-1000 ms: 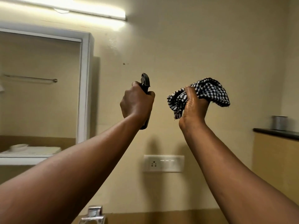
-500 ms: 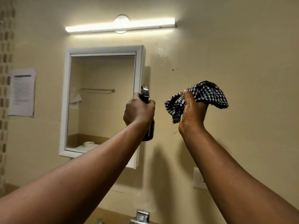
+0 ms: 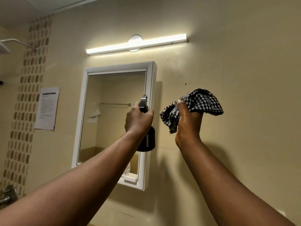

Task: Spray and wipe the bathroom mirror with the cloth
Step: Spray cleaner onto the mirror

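Observation:
A white-framed mirror (image 3: 112, 115) hangs on the beige wall, left of centre. My left hand (image 3: 138, 119) is raised in front of the mirror's right edge and grips a dark spray bottle (image 3: 147, 139), whose nozzle (image 3: 143, 101) sticks up above my fingers. My right hand (image 3: 188, 121) is raised to the right of the mirror, against bare wall, and holds a bunched black-and-white checked cloth (image 3: 197, 104). The cloth does not touch the mirror.
A lit tube light (image 3: 136, 44) runs above the mirror. A printed notice (image 3: 47, 108) is stuck to the wall at left, beside a strip of mosaic tiles (image 3: 26, 103). A metal tap (image 3: 6, 194) shows at the lower left edge.
The view has swung left and up, so the whole mirror and the light are now in frame. Both hands stay raised with the bottle and cloth; the left hand now overlaps the mirror's right edge.

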Tool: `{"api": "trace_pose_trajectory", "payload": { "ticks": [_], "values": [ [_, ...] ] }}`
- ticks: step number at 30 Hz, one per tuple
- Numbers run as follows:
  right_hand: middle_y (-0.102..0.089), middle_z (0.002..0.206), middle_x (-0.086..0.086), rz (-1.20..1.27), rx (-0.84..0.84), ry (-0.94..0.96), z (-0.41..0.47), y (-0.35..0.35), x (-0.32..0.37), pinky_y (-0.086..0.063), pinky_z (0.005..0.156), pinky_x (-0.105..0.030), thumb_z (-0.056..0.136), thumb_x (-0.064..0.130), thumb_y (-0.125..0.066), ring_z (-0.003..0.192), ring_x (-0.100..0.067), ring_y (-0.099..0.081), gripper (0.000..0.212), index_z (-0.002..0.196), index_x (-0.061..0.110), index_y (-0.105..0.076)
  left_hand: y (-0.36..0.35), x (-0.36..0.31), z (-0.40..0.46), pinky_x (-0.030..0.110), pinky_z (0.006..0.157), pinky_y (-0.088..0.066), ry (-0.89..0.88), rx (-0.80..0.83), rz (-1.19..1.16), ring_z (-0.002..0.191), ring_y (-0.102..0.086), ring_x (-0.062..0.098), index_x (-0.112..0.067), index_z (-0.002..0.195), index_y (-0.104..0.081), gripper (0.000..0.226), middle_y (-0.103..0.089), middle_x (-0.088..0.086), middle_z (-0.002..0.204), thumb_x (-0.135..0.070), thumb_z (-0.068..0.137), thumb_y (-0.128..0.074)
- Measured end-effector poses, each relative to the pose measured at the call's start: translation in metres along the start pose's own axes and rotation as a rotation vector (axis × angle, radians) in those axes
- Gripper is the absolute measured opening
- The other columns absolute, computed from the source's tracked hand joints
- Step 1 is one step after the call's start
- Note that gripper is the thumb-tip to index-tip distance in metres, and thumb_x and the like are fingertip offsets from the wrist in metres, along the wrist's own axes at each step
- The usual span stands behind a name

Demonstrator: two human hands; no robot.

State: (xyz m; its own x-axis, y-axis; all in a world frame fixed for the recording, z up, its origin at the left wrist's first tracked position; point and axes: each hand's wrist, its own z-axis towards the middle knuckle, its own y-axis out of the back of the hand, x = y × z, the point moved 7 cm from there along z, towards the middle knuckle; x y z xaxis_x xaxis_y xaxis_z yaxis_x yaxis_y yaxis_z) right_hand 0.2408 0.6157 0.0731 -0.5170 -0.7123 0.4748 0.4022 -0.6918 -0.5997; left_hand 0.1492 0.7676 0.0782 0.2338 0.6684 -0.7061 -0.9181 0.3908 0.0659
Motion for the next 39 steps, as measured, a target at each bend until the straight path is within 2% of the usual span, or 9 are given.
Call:
{"api": "trace_pose_trajectory", "payload": {
  "ticks": [3, 6, 10, 17, 22, 26, 30, 37, 39],
  "values": [
    [-0.064, 0.109, 0.01, -0.014, 0.019, 0.001, 0.002, -0.002, -0.007, -0.05, 0.085, -0.023, 0.09, 0.01, -0.068, 0.098, -0.003, -0.063, 0.04, 0.125, 0.021, -0.052, -0.005, -0.005, 0.003, 0.029, 0.065, -0.04, -0.049, 0.046, 0.01, 0.077, -0.055, 0.024, -0.015, 0.098, -0.059, 0.015, -0.063, 0.005, 0.086, -0.026, 0.088, -0.055],
    [-0.064, 0.108, 0.012, -0.012, 0.034, -0.008, 0.005, -0.003, -0.013, -0.05, 0.083, -0.022, 0.09, 0.011, -0.068, 0.095, 0.0, -0.063, 0.039, 0.123, 0.022, -0.052, -0.006, -0.008, 0.004, 0.025, 0.056, -0.038, -0.085, 0.04, -0.009, 0.069, -0.052, 0.019, -0.018, 0.092, -0.059, 0.009, -0.057, -0.001, 0.075, -0.025, 0.089, -0.055],
    [-0.064, 0.106, 0.013, -0.001, 0.051, -0.009, 0.008, -0.005, -0.018, -0.051, 0.081, -0.02, 0.089, 0.011, -0.068, 0.093, 0.003, -0.064, 0.036, 0.118, 0.025, -0.053, -0.006, -0.004, 0.006, 0.028, 0.062, -0.04, -0.051, -0.007, -0.049, 0.069, -0.052, 0.023, -0.012, 0.085, -0.059, 0.011, -0.056, 0.003, 0.072, -0.022, 0.088, -0.056],
    [-0.062, 0.109, 0.013, -0.002, 0.079, -0.026, 0.011, -0.008, -0.028, -0.049, 0.084, -0.024, 0.09, 0.012, -0.068, 0.097, 0.001, -0.061, 0.041, 0.125, 0.024, -0.051, -0.008, -0.002, 0.015, 0.026, 0.053, -0.036, -0.12, -0.005, 0.026, 0.063, -0.049, 0.015, -0.015, 0.09, -0.057, 0.009, -0.054, -0.002, 0.071, -0.024, 0.09, -0.055],
    [-0.062, 0.116, 0.009, -0.037, 0.087, -0.045, 0.01, -0.011, -0.035, -0.048, 0.102, -0.039, 0.089, 0.014, -0.068, 0.106, -0.011, -0.06, 0.041, 0.124, 0.026, -0.05, -0.006, -0.003, 0.02, 0.027, 0.059, -0.039, -0.145, -0.003, 0.046, 0.065, -0.05, 0.015, -0.017, 0.09, -0.055, 0.006, -0.053, -0.003, 0.07, -0.023, 0.09, -0.056],
    [-0.061, 0.12, 0.005, -0.082, 0.113, -0.029, 0.009, -0.016, -0.037, -0.047, 0.104, -0.045, 0.089, 0.016, -0.069, 0.112, -0.015, -0.06, 0.042, 0.123, 0.029, -0.048, -0.006, 0.001, 0.023, 0.028, 0.066, -0.042, -0.13, 0.013, 0.06, 0.073, -0.054, 0.018, -0.017, 0.1, -0.058, 0.013, -0.057, -0.002, 0.078, -0.025, 0.09, -0.056],
    [-0.059, 0.118, 0.008, -0.141, 0.156, 0.015, 0.007, -0.027, -0.037, -0.049, 0.101, -0.038, 0.089, 0.018, -0.068, 0.112, -0.015, -0.059, 0.046, 0.129, 0.026, -0.047, 0.002, 0.008, 0.026, 0.029, 0.068, -0.045, -0.098, -0.004, 0.089, 0.078, -0.057, 0.021, -0.017, 0.104, -0.057, 0.016, -0.059, 0.002, 0.086, -0.026, 0.091, -0.057],
    [-0.054, 0.1, 0.023, -0.176, 0.2, 0.023, 0.0, -0.043, -0.045, -0.048, 0.092, -0.03, 0.09, 0.018, -0.067, 0.095, -0.002, -0.057, 0.037, 0.113, 0.035, -0.043, 0.021, 0.018, 0.036, 0.03, 0.067, -0.045, -0.096, -0.037, 0.135, 0.078, -0.056, 0.022, -0.018, 0.107, -0.056, 0.017, -0.058, 0.002, 0.084, -0.026, 0.091, -0.056],
    [-0.053, 0.099, 0.023, -0.202, 0.193, 0.033, 0.001, -0.047, -0.046, -0.049, 0.094, -0.032, 0.091, 0.02, -0.066, 0.098, -0.006, -0.058, 0.036, 0.113, 0.035, -0.042, 0.024, 0.018, 0.042, 0.033, 0.07, -0.05, -0.117, -0.003, 0.12, 0.078, -0.057, 0.023, -0.018, 0.105, -0.056, 0.015, -0.058, 0.002, 0.083, -0.024, 0.091, -0.056]
  ]
}}
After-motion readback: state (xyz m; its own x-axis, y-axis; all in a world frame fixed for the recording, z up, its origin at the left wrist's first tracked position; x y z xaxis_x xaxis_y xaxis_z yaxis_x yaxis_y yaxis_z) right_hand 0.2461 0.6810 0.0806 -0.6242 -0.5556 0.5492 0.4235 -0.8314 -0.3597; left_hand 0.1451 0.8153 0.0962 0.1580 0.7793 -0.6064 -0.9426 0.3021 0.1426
